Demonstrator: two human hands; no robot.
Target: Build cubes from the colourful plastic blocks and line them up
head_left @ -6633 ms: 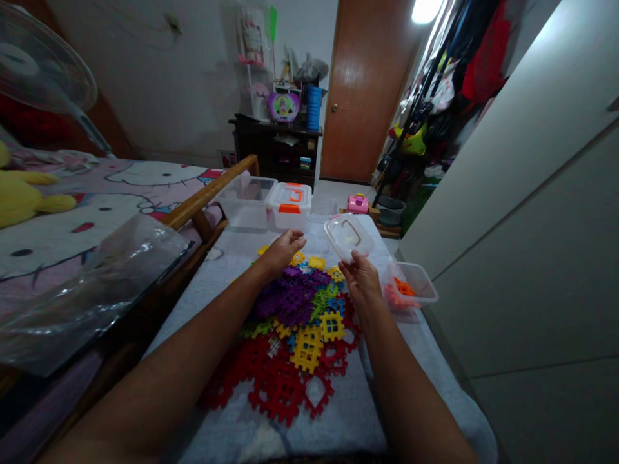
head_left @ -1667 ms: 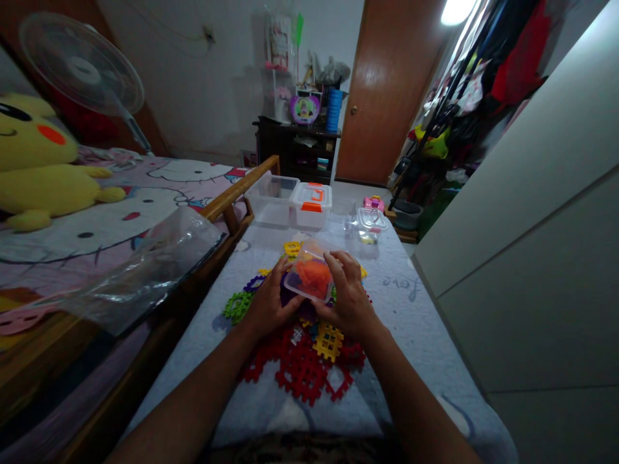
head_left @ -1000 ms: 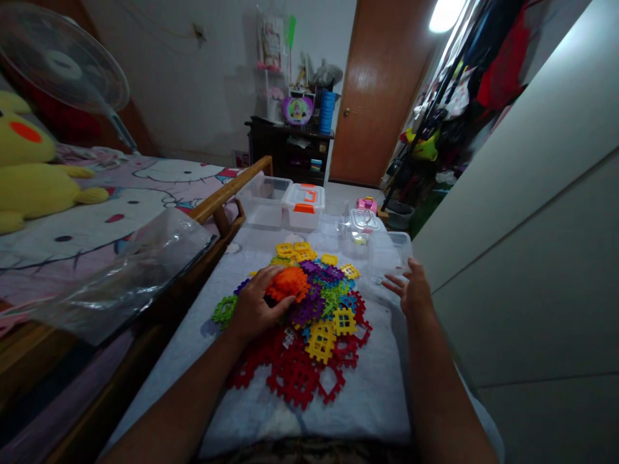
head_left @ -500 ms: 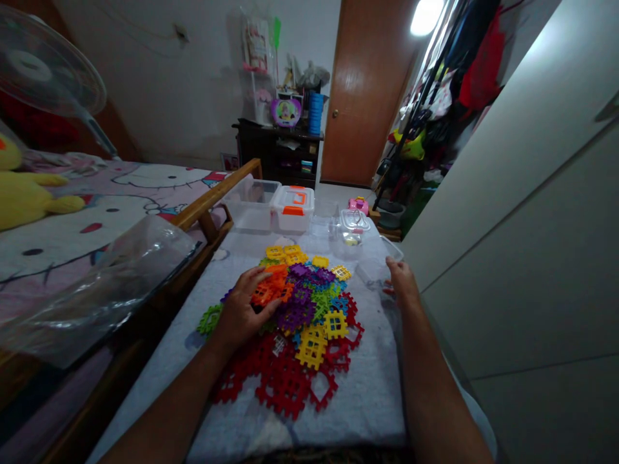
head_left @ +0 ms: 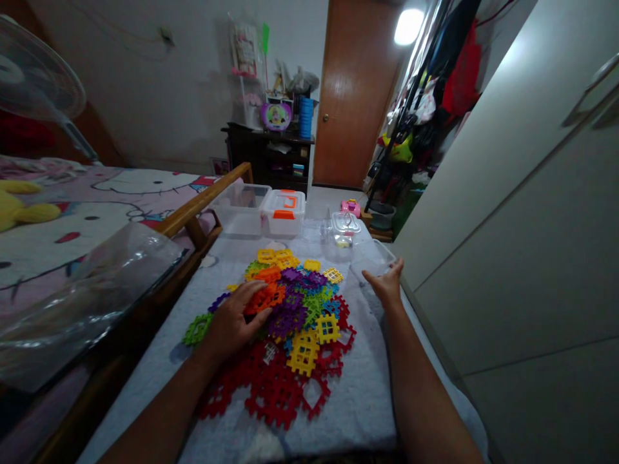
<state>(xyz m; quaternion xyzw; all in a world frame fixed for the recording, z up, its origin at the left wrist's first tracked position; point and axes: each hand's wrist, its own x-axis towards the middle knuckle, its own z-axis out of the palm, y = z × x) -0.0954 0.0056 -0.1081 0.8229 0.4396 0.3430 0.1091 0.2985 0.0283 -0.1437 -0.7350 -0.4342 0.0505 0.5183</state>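
A heap of plastic interlocking blocks [head_left: 285, 316] in red, yellow, purple, green, blue and orange lies on the cloth-covered table. My left hand [head_left: 236, 319] is curled around a cluster of orange blocks [head_left: 268, 293] at the heap's left side, thumb nearest me. To the right of the heap, my right hand [head_left: 387, 283] is at the near end of a clear plastic box [head_left: 370, 261], its thumb on the left and fingers on the right rim. The box's transparent walls are hard to make out.
Behind the heap stand an open clear bin [head_left: 242, 209], a lidded box with orange latches [head_left: 284, 216] and a small lidded container [head_left: 345, 225]. A wooden bed rail [head_left: 198, 206] runs along the left, with a clear plastic bag [head_left: 97, 303] by it. A pale cabinet [head_left: 522, 258] borders the right.
My right hand has turned, its thumb now spread to the left at the clear box's near end. My left hand stays on the orange blocks. The view has shifted slightly right.
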